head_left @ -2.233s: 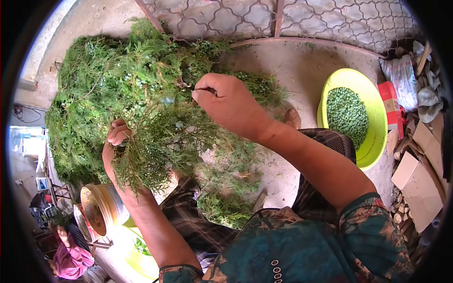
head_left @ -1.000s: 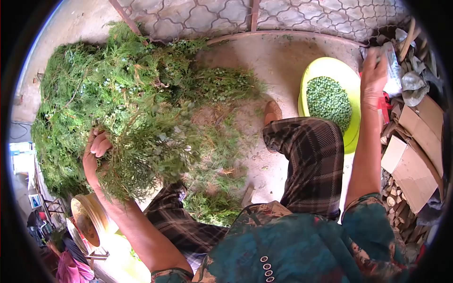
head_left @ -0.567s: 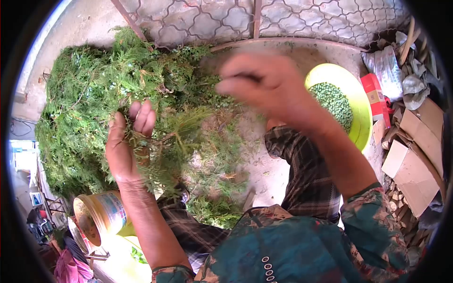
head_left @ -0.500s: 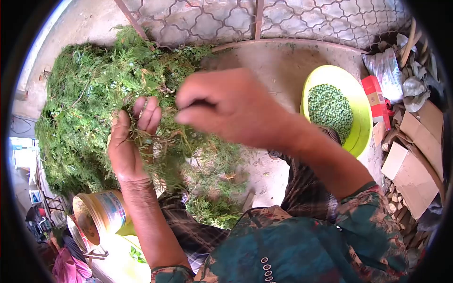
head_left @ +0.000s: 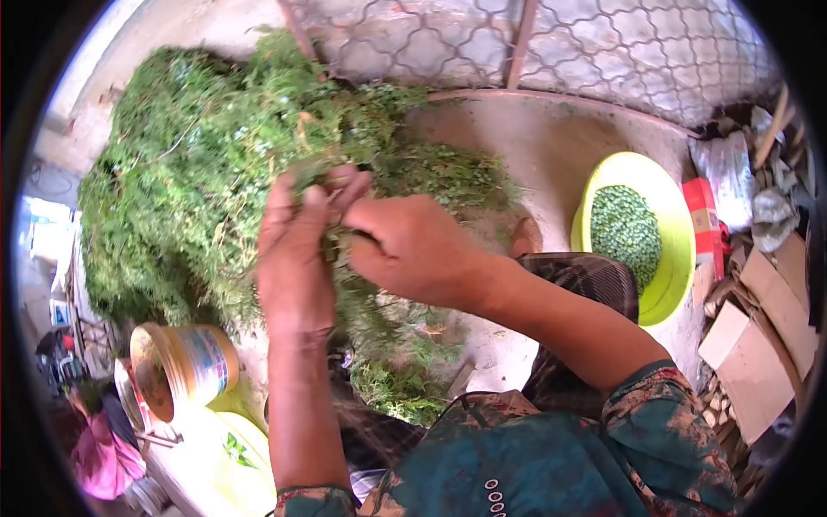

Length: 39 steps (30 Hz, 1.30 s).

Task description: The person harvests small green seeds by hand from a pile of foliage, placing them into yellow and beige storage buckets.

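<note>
A big heap of green conifer sprigs (head_left: 198, 155) lies on the concrete ground in front of me. My left hand (head_left: 297, 258) is raised with its fingers curled around a small sprig (head_left: 332, 246), most of which is hidden behind the hand. My right hand (head_left: 405, 246) meets it from the right, its fingertips pinching at that same sprig. A yellow-green basin (head_left: 676, 220) holding small green berries (head_left: 627, 228) sits on the ground to the right, beyond my plaid-trousered knee (head_left: 586, 280).
A tin can (head_left: 185, 366) lies on its side at lower left beside a yellow lid or tub (head_left: 237, 457). Loose sprigs (head_left: 396, 383) lie between my legs. Cardboard pieces (head_left: 762, 345), a red box (head_left: 706, 220) and plastic bags crowd the right edge. A wire fence (head_left: 603, 47) closes the far side.
My right hand has come back from the basin on the right to the sprig. My left hand has lifted and turned the sprig up toward it. The view has shifted slightly.
</note>
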Each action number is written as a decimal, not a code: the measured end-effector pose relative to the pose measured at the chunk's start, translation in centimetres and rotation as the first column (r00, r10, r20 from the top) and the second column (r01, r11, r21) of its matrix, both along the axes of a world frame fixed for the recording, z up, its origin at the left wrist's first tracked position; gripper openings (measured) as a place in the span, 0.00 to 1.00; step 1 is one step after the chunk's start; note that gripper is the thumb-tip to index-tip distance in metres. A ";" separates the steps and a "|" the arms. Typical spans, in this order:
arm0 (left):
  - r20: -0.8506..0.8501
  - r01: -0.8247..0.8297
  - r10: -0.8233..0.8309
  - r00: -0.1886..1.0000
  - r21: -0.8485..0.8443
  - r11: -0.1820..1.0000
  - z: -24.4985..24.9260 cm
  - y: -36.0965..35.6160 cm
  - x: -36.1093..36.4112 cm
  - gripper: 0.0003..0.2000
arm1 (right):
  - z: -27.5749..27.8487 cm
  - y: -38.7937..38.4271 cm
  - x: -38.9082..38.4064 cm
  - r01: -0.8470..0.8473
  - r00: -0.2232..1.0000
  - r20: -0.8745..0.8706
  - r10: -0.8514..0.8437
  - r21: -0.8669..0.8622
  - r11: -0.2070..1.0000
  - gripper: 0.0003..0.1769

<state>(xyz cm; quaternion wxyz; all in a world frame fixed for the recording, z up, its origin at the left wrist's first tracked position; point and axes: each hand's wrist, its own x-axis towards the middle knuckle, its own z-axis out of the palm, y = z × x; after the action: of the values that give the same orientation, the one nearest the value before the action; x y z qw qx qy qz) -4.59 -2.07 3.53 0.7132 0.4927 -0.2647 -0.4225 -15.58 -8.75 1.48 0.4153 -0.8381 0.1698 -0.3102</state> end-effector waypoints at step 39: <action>0.854 0.014 -0.512 0.096 0.513 0.858 -4.1 0.1 -3.9 0.15 | 4.5 1.9 -0.7 -0.273 0.945 -0.165 0.284 0.083 0.958 0.13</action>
<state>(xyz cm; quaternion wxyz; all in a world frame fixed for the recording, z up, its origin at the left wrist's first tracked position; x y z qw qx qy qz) -8.53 -1.98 -0.58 0.1658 0.7141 -0.6596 -0.1655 -16.24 -6.90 5.98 0.4631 -0.8650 0.0946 -0.1684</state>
